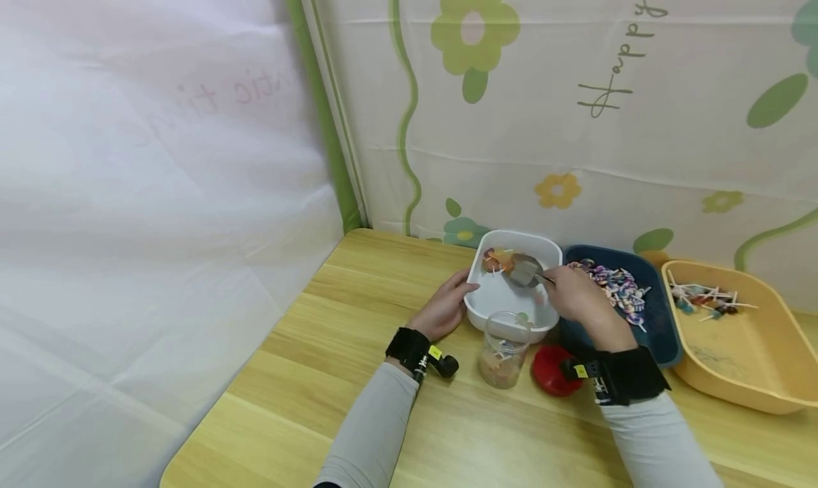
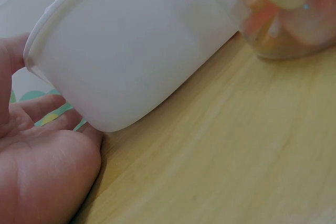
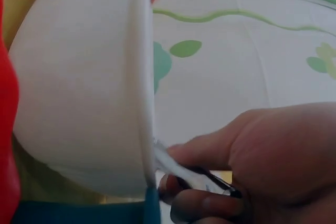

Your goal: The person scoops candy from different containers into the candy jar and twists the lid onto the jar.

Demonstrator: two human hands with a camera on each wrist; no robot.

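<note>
My left hand [image 1: 442, 309] holds the left side of a white plastic bin [image 1: 492, 300], thumb over its rim and fingers against the outer wall. A small heap of orange and reddish lollipops [image 1: 495, 261] lies at the bin's far left inside. In my right hand [image 1: 578, 296] is the handle of a metal scoop [image 1: 525, 269], whose bowl is down in the bin beside those lollipops. In the right wrist view the fingers curl around the handle [image 3: 184, 174]. A clear plastic jar [image 1: 501, 364], partly filled with colourful candies, stands in front of the bin.
A red round lid [image 1: 553, 369] lies right of the jar, partly under my right wrist. Beside the white bin stands a dark blue bin [image 1: 661, 332] of wrapped lollipops, then a yellow bin [image 1: 754, 339] with several lollipops. A printed curtain [image 1: 486, 154] hangs behind the table.
</note>
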